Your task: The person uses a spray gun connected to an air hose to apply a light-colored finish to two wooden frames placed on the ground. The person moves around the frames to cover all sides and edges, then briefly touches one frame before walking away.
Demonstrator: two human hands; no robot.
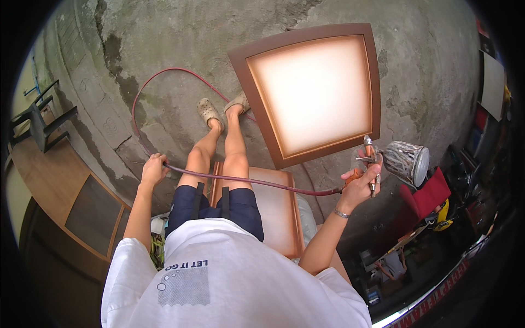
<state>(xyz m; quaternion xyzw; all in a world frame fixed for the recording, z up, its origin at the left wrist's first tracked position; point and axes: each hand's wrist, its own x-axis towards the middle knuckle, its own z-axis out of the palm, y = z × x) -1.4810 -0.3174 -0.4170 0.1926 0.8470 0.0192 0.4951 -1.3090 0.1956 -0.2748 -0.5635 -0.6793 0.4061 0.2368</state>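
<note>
My right hand (pixel 358 188) is closed round the handle of a spray gun (pixel 374 158), whose paint-streaked metal cup (pixel 406 163) sticks out to the right. From the gun's handle a dark red air hose (pixel 257 183) runs left across my thighs. My left hand (pixel 155 168) grips that hose, and beyond it the hose loops away over the ground. Just past the gun's nozzle stands a framed panel (pixel 311 93), with a brown border and a pale, brightly lit middle shading to orange-brown at its edges. The two do not appear to touch.
A second brown-edged panel (pixel 273 210) lies beside my legs. At the left are a wooden cabinet or door piece (pixel 54 169) and a dark stool (pixel 41 120). A red chair (pixel 426 194) and mixed clutter stand at the right. The concrete ground (pixel 175 38) is cracked and stained.
</note>
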